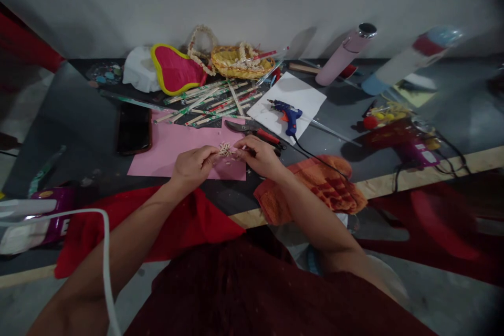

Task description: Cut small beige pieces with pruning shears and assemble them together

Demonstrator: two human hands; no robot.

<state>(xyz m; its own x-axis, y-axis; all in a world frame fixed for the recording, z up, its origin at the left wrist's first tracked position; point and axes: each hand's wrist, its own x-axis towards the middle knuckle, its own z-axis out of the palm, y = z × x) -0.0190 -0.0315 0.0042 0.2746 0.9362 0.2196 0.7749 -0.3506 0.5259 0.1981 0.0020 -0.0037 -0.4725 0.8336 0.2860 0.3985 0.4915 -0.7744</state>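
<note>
My left hand [192, 168] and my right hand [262, 158] meet over a pink sheet of paper [157, 160]. Between their pinched fingertips is a small cluster of short pale stick pieces [224, 149], gripped from both sides. Just behind my right hand lies a pair of pruning shears [260, 133] with red handles. Tiny pale bits are scattered on the pink sheet under my fingers. Past the sheet, a loose pile of chopsticks [212, 100], some in printed green wrappers, lies on the dark table.
A blue glue gun [289, 115] rests on white paper [303, 92], its cord running right. Behind are a wicker basket [224, 68] and a pink heart-shaped piece [173, 69]. A phone [134, 128] lies left, an orange towel [326, 184] right. Two bottles, one a pink flask [342, 58], stand at back right.
</note>
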